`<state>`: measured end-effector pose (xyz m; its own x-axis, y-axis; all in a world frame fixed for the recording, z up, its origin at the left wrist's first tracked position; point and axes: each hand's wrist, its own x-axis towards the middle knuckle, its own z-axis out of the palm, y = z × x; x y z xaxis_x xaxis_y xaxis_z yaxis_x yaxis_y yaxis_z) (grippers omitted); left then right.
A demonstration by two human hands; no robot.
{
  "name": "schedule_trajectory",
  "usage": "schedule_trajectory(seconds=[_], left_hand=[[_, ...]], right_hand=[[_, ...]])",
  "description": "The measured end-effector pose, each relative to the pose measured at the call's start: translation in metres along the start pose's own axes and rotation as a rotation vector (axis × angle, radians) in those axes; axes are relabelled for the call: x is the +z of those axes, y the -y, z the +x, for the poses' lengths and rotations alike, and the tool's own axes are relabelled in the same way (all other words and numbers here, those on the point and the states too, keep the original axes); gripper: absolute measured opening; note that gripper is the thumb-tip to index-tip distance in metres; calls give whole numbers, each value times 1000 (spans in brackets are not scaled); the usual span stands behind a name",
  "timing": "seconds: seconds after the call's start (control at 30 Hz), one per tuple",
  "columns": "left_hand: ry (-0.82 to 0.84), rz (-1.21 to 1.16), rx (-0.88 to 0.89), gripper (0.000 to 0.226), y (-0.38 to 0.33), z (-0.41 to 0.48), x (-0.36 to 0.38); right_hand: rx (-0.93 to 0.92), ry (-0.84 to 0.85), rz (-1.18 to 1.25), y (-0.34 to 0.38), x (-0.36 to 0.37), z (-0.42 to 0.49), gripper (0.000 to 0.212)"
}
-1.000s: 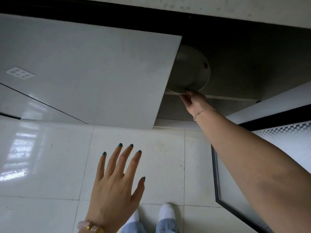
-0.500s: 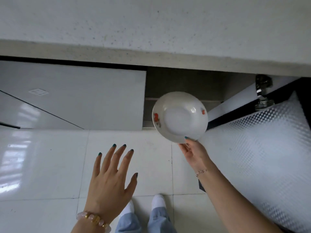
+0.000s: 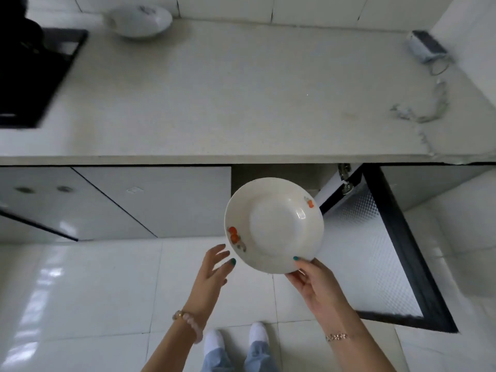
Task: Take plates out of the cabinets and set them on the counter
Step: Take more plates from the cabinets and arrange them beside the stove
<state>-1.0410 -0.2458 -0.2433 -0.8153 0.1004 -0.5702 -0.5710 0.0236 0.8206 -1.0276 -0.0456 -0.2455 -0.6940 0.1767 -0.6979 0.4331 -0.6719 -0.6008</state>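
A white deep plate (image 3: 273,224) with orange flower prints hangs in the air in front of the open cabinet (image 3: 281,174), below the counter edge. My right hand (image 3: 316,285) pinches its near rim, thumb on top and fingers underneath. Just left of the plate, my left hand (image 3: 212,269) reaches toward its rim with fingers spread, close to it but not holding it. The pale stone counter (image 3: 228,98) stretches across the upper half of the view.
The cabinet door (image 3: 375,251) with a dimpled lining stands swung open at the right. A white bowl (image 3: 139,20) sits at the counter's back left beside a black hob (image 3: 29,76). A small device with a cable (image 3: 426,49) lies back right. My feet stand on white floor tiles.
My right hand drew the plate out of the cabinet and lifted it toward me. My left hand moved right, close to the plate's rim. My view rose to take in the countertop.
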Motion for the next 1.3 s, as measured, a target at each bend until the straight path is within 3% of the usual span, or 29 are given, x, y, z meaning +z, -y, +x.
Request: schedule_trajectory(seconds=[0.2, 0.63, 0.77, 0.9, 1.0, 1.17, 1.3], left_hand=[[132, -400, 2, 42, -49, -38, -6], [201, -647, 185, 50, -95, -56, -18], [165, -667, 213, 47, -107, -59, -10], [179, -727, 223, 21, -122, -57, -1], [200, -795, 238, 22, -134, -54, 0], [233, -854, 262, 22, -146, -49, 3], [238, -875, 236, 20, -148, -49, 10]], right_hand=[[-43, 107, -48, 26, 33, -62, 23], [-73, 221, -47, 53, 75, -95, 17], [-123, 282, -67, 59, 71, -99, 17], [-215, 337, -138, 79, 54, -98, 26], [-305, 211, -159, 99, 23, -87, 30], [-402, -218, -292, 127, -51, -65, 16], [-533, -569, -1016, 133, -101, -57, 14]])
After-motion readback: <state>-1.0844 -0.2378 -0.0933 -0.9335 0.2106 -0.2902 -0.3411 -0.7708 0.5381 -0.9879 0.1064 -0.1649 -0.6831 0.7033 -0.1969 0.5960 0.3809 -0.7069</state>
